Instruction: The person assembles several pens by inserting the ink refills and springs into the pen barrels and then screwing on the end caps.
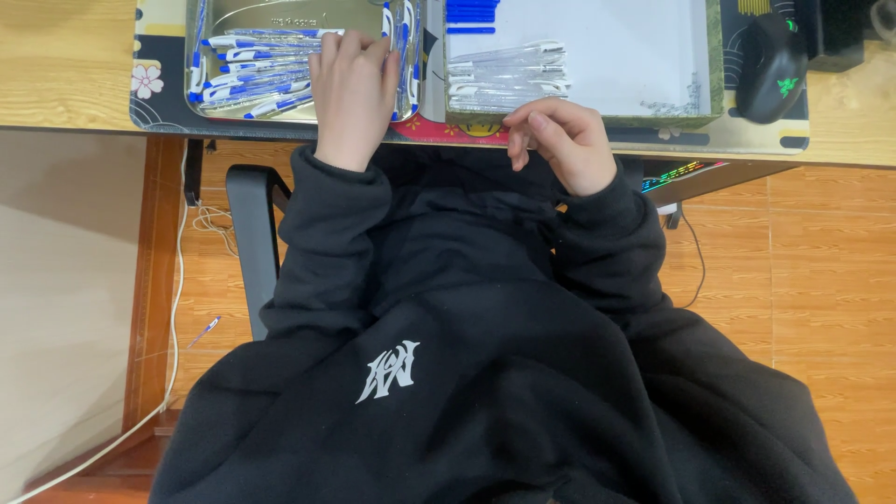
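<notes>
My left hand (352, 93) lies flat, palm down, in a shiny metal tray (217, 11) full of several blue-and-white pens (250, 77); its fingers rest on the pens and I cannot tell if it grips one. My right hand (562, 140) hovers at the desk's near edge with fingers curled together, just below a green-rimmed box (714, 75) with a white floor. A stack of clear pen barrels (504, 77) lies in that box, close to my right fingertips. Both arms wear black sleeves.
Loose blue pen parts (471, 13) lie at the box's far left and small springs (677, 101) at its right. A black computer mouse (771, 67) sits on the desk mat (149, 79) to the right. Below are a black chair, cables and an orange tiled floor with one pen (207, 329).
</notes>
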